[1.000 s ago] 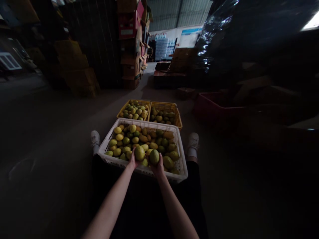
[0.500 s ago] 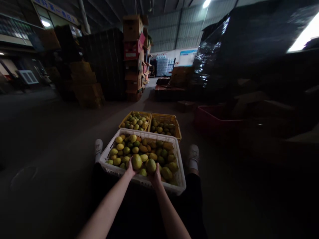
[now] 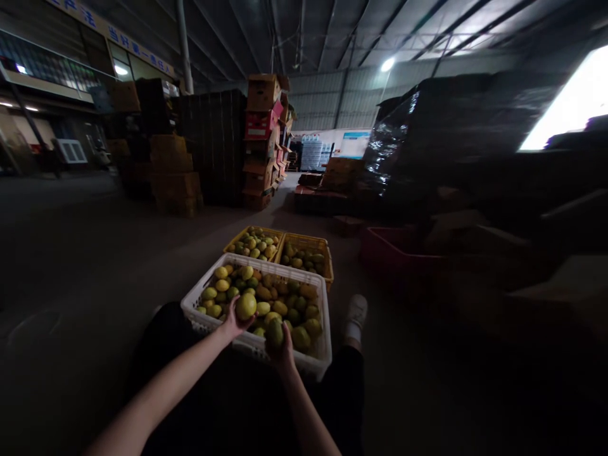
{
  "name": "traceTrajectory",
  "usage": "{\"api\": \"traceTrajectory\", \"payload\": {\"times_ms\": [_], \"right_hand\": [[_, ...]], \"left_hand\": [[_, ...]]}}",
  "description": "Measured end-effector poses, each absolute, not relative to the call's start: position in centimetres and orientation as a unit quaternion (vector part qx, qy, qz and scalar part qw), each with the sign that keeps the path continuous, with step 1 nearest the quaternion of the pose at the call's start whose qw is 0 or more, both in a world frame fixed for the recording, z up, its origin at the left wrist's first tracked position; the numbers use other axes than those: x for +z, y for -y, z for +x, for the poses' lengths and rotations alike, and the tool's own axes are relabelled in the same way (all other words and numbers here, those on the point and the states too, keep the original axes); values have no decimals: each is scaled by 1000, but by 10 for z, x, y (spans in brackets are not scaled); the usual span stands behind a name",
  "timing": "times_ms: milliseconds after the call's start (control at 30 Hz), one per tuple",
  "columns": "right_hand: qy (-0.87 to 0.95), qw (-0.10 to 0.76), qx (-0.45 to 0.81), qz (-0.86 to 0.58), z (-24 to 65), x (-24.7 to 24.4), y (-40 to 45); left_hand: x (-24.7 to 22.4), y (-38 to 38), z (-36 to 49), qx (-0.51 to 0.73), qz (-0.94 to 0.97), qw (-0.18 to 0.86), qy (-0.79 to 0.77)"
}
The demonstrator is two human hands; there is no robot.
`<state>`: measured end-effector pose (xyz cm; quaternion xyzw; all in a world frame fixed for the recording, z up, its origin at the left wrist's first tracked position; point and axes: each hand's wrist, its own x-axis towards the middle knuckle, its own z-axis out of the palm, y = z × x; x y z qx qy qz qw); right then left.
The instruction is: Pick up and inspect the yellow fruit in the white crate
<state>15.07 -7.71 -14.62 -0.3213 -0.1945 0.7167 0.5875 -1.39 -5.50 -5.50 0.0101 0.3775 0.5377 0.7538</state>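
A white plastic crate (image 3: pixel 324 329) full of oval yellow, green and orange-tinged fruit stands between my legs. They look like mangoes, though the dim light leaves the kind uncertain. My left hand (image 3: pixel 236 320) is closed around a rounded yellow-green fruit (image 3: pixel 246 306), held above the crate's near-left part. Lower and to the right, my right hand (image 3: pixel 284 352) grips a darker green fruit (image 3: pixel 274 333) over the near rim. Both fruits are raised above the pile, and they are apart from each other.
Two yellow crates of similar fruit, a left one (image 3: pixel 229 244) and a right one (image 3: pixel 329 256), touch the white crate's far side. A red tub (image 3: pixel 394 244) sits to the right. Stacked cartons (image 3: pixel 259 149) and a black-wrapped stack (image 3: pixel 441 133) rise behind.
The view has tilted up and shifted. My hands have moved apart, the right one drawing nearer to me with its fruit. The right-hand fruit has turned more upright.
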Motion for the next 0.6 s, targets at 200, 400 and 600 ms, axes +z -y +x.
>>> {"api": "traceTrajectory", "payload": {"times_ms": [200, 400, 600], "right_hand": [[177, 647, 657, -345, 150, -127, 67], [154, 651, 641, -378, 142, -119, 64], [73, 567, 667, -478, 143, -66, 80]], "left_hand": [[-25, 46, -11, 511, 16, 790, -338], [-55, 35, -43, 508, 0, 798, -325], [-71, 23, -60, 575, -82, 764, -281]]}}
